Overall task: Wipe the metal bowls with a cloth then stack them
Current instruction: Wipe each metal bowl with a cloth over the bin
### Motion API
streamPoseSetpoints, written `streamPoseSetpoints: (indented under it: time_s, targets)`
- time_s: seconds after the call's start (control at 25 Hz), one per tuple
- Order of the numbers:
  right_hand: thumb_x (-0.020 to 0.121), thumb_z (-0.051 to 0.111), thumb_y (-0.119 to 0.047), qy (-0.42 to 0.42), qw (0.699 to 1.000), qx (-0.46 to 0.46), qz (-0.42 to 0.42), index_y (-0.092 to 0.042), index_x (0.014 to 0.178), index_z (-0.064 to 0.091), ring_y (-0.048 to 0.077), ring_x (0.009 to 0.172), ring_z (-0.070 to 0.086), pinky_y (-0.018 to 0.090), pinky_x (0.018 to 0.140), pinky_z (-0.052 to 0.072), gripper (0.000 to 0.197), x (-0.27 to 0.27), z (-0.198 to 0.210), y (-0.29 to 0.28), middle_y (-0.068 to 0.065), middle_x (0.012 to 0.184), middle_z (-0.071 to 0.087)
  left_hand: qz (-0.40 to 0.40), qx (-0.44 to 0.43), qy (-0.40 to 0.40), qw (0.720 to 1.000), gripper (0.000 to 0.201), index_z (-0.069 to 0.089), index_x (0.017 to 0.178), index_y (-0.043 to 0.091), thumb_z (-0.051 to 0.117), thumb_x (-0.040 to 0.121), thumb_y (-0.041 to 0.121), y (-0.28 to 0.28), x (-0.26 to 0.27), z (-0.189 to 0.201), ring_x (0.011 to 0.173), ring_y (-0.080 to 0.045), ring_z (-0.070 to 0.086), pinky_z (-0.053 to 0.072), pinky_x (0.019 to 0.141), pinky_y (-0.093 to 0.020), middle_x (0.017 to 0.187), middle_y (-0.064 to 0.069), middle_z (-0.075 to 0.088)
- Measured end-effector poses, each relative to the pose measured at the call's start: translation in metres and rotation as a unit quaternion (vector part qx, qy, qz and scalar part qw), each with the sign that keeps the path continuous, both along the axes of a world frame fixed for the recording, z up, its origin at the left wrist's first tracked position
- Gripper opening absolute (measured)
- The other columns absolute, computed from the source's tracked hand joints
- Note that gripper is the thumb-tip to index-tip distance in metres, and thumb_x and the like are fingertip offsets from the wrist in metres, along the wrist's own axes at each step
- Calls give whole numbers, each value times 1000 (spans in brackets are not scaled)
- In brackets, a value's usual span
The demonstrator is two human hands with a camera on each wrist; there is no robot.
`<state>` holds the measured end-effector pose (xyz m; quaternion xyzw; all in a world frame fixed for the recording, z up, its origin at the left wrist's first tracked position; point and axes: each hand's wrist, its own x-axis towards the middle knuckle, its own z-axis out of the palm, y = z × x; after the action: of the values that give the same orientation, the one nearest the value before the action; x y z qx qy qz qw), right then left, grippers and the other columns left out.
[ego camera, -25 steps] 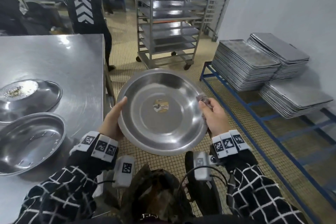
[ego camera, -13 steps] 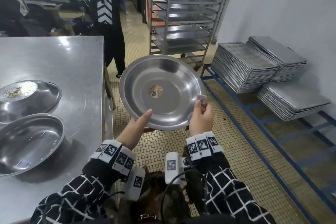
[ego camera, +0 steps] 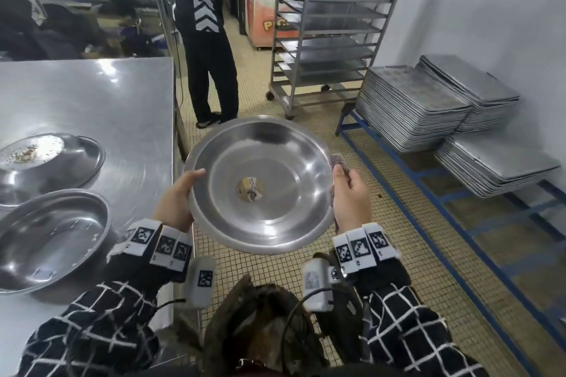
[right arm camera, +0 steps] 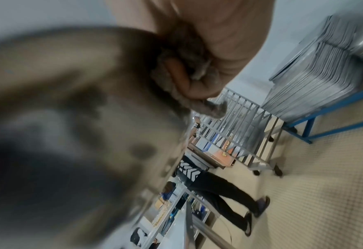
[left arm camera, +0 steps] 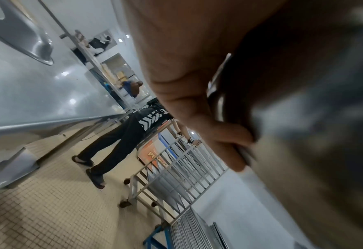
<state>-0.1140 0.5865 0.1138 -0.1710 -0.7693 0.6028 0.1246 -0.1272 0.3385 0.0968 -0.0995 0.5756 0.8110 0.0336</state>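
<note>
I hold a wide metal bowl over the tiled floor, inside facing up, with a round sticker at its centre. My left hand grips the left rim, thumb on top; in the left wrist view the left hand wraps the bowl's rim. My right hand holds the right rim together with a grey cloth. In the right wrist view the fingers curl round the cloth against the blurred underside of the bowl.
On the steel table to my left are an upside-down bowl with crumbs on it and an upright bowl. A person stands ahead holding a wheeled tray rack. Stacked trays sit on a blue frame at right.
The bowl came down and levelled out. My hands shifted from its near edge to its left and right sides. The person and the rack look farther off.
</note>
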Motion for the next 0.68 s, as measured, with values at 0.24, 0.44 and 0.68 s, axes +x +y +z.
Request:
streamPoseSetpoints:
  time_s: [0.24,0.44,0.68]
  targets:
    - [99,44,-28,20,990,-109,-82,-15,113,47,6,79,58,17,58,43,19,-3,-15,-37,-6,94,57,-82,-136,22,987,28,58,94,11,33,100,22,58,12,-3,87,-24,65,55,81,-37,96,-12,66]
    - [96,50,-21,-2,991,-109,-75,-13,106,48,13,78,59,25,64,49,13,-7,-18,-29,-3,90,57,-135,-160,28,977,40,43,127,9,50,94,30,52,10,-14,97,-21,67,55,74,-24,108,-10,67]
    - [94,54,-27,-21,995,-15,96,-24,106,60,22,86,65,34,76,56,13,-14,-11,16,7,98,66,-110,58,58,991,39,60,109,13,58,85,43,-1,1,14,76,-20,70,58,66,-31,87,-5,73]
